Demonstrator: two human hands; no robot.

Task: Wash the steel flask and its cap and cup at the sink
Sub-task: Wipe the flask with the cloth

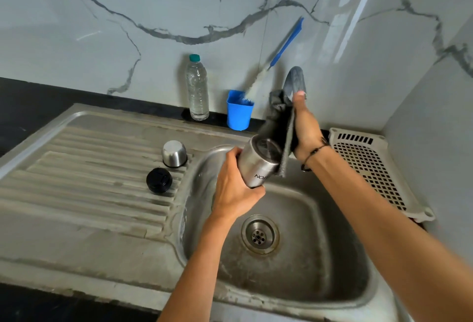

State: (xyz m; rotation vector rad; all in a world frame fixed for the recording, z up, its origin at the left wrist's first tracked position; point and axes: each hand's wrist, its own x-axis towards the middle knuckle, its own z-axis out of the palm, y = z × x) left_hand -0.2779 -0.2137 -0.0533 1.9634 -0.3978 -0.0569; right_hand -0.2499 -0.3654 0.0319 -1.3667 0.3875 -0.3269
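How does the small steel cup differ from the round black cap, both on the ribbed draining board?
The shiny steel cup is taller and domed; the round black cap is low and flat-topped. The steel cup stands upside down, nearer the wall; the black cap lies nearer the person. The cup is bright metal, the cap dark and matt. Both rest on the ribbed draining board, close together, and neither hand touches them.

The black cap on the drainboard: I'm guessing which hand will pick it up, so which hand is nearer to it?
Left. The left hand grips the steel flask just right of the black cap; the right hand holds a grey cloth farther right, near the tap.
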